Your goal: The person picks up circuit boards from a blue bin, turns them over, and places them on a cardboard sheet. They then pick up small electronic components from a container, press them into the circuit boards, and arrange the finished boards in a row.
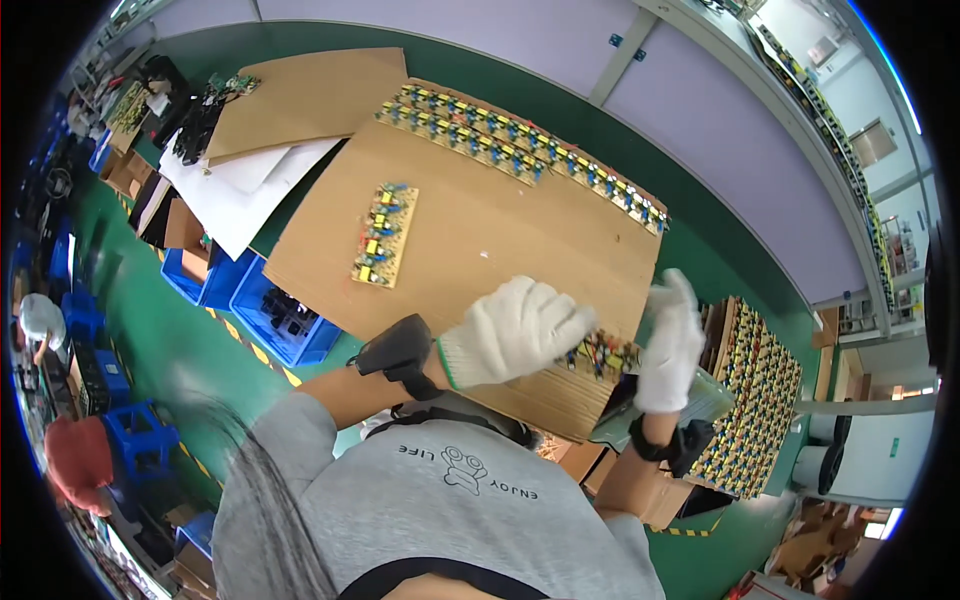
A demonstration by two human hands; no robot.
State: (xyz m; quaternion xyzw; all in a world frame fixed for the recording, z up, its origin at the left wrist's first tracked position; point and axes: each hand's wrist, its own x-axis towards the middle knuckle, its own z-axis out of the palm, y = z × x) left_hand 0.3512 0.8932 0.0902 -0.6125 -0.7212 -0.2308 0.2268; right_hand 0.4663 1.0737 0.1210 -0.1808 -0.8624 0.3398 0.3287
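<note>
My left hand (518, 332), in a white knitted glove, has its fingers curled at the left end of a circuit board strip (604, 354). Yellow, blue and red parts crowd this strip, and the glove hides its left end. To the right of the strip is my right hand (672, 345), also gloved, with its fingers stretched upward and nothing visible in them. A similar board strip (385, 236) lies by itself on the cardboard sheet (470, 205). Several more board strips (460, 132) line the far edge of the cardboard.
Many boards fill a stack (750, 400) at the right. Blue bins (285, 320) stand on the floor beyond the cardboard's left edge. White sheets (245, 190) and another cardboard piece (310, 95) lie at the far left. A pale partition (740, 150) runs along the back.
</note>
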